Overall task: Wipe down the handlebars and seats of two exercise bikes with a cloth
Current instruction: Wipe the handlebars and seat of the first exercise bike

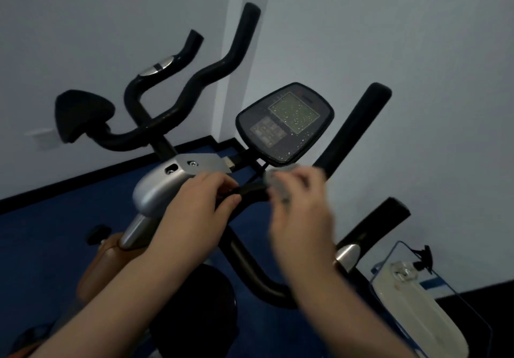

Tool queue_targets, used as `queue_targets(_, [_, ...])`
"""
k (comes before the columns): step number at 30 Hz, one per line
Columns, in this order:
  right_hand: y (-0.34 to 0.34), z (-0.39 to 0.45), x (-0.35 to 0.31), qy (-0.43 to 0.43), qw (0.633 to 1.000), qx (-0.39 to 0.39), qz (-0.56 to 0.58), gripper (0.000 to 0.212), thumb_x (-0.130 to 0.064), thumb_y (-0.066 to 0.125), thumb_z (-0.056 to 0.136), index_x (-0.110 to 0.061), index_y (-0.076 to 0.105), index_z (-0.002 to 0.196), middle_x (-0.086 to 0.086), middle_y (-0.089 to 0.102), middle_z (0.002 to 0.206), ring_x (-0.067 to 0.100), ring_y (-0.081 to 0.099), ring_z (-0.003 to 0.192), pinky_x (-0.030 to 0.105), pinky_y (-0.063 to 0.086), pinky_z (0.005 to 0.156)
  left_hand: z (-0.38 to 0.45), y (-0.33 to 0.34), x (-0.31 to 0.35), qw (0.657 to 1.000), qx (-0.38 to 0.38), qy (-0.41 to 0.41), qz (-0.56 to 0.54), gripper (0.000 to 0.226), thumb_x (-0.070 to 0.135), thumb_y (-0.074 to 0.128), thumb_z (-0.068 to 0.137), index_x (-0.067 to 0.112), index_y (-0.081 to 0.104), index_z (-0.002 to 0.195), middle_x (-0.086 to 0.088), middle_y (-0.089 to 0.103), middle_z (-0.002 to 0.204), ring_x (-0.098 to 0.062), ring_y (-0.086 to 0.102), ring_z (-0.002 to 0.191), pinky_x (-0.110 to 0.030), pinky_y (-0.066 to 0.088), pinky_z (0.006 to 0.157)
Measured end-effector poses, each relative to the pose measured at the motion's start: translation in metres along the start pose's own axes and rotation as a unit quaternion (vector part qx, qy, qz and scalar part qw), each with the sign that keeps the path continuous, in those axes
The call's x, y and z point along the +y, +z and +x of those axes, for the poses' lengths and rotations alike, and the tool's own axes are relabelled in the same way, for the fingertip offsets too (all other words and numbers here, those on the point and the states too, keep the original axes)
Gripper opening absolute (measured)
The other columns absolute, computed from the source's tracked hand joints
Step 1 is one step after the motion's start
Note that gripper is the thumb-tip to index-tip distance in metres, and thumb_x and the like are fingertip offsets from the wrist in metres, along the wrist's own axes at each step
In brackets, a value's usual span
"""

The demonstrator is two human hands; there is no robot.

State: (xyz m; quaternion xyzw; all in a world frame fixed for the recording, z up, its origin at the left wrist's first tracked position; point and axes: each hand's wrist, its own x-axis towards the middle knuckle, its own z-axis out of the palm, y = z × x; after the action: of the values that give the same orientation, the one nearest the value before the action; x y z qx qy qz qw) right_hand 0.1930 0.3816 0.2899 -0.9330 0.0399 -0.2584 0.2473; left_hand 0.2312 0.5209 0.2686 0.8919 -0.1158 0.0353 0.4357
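Handlebars point(250, 193) of the near bike run between the two hands, the black crossbar passing under the console point(285, 122) just beyond the knuckles. The left hand point(200, 207) is closed around the bar, probably to steady it against the rubbing. The right hand point(300, 204), blurred, looks bunched on a pale cloth point(278, 182) pressed to the bar beside the left fingers, though how tightly it grips I cannot tell. The upright grip point(353, 132) rising beyond the right hand seems unwiped as yet. The second bike's handlebars point(194, 79) and seat point(83, 115) stand well beyond the left hand, against the wall.
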Motion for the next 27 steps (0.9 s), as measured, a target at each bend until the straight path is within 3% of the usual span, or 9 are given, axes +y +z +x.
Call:
queue_targets(3, [0.015,-0.009,-0.021,-0.054,0.989,-0.118,0.064,0.024,-0.021,0.057,0.092,-0.02,0.062,0.116,-0.01,0.043,0.115,0.011,0.057,0.085,0.029,0.053,0.079,-0.006,-0.006,-0.004,1.0,0.004,-0.001,0.029,0.016,0.023,0.06,0.088,0.027,0.063,0.102,0.008,0.06,0.1,-0.01,0.054,0.097,-0.026,0.042,0.083])
queue_targets(7, [-0.011,0.03,0.007,-0.062,0.997,-0.05,-0.013,0.022,-0.026,0.059,0.09,-0.026,0.065,0.111,-0.012,0.046,0.107,0.002,0.045,0.079,0.009,0.036,0.066,-0.028,-0.011,-0.01,0.998,0.023,-0.021,0.046,0.017,0.027,0.059,0.088,0.032,0.061,0.104,0.015,0.055,0.097,-0.004,0.051,0.09,-0.015,0.035,0.071])
queue_targets(11, [0.002,0.018,0.007,-0.066,0.993,-0.046,-0.087,0.018,-0.015,0.06,0.09,-0.013,0.067,0.106,0.0,0.057,0.105,0.018,0.054,0.088,0.025,0.044,0.068,-0.046,-0.009,-0.015,0.996,0.056,-0.043,0.045,0.016,0.027,0.059,0.088,0.034,0.059,0.103,0.018,0.051,0.094,-0.002,0.05,0.092,-0.014,0.035,0.074])
queue_targets(14, [0.018,0.003,-0.008,-0.089,0.994,-0.056,-0.035,0.019,-0.013,0.062,0.088,-0.014,0.066,0.106,0.0,0.058,0.108,0.018,0.054,0.092,0.028,0.047,0.072,-0.054,-0.006,-0.017,0.993,0.082,-0.078,0.026,0.016,0.025,0.058,0.088,0.033,0.06,0.102,0.017,0.055,0.095,-0.002,0.052,0.091,-0.017,0.038,0.074])
queue_targets(19, [0.023,0.025,-0.022,-0.175,0.967,-0.186,0.012,0.016,-0.023,0.06,0.09,-0.019,0.069,0.102,-0.001,0.06,0.105,0.019,0.057,0.093,0.033,0.047,0.081,-0.065,-0.003,-0.019,0.987,0.115,-0.112,-0.006,0.017,0.027,0.056,0.087,0.035,0.061,0.101,0.016,0.056,0.091,0.002,0.053,0.083,-0.012,0.037,0.063])
queue_targets(22, [0.012,0.049,-0.006,-0.153,0.975,-0.131,-0.091,0.019,-0.029,0.055,0.092,-0.022,0.068,0.105,-0.003,0.061,0.104,0.014,0.047,0.094,0.03,0.038,0.078,-0.071,0.001,-0.02,0.982,0.126,-0.14,-0.021,0.01,0.035,0.051,0.086,0.042,0.057,0.091,0.018,0.057,0.086,0.005,0.054,0.08,-0.01,0.036,0.055])
queue_targets(24, [0.014,0.031,-0.007,-0.152,0.975,-0.081,-0.141,0.022,-0.028,0.052,0.092,-0.019,0.067,0.106,0.0,0.062,0.101,0.018,0.046,0.092,0.031,0.037,0.077,-0.073,0.002,-0.023,0.977,0.143,-0.148,-0.062,0.013,0.033,0.049,0.084,0.039,0.059,0.089,0.015,0.06,0.086,0.001,0.058,0.078,-0.016,0.043,0.062])
queue_targets(27, [0.031,-0.022,-0.027,-0.194,0.974,-0.097,-0.064,0.022,-0.011,0.063,0.085,-0.014,0.068,0.106,0.005,0.064,0.102,0.022,0.05,0.093,0.031,0.045,0.075,-0.073,0.001,-0.026,0.971,0.145,-0.148,-0.118,0.023,0.014,0.05,0.084,0.033,0.062,0.089,0.011,0.063,0.089,-0.006,0.06,0.084,-0.034,0.053,0.076])
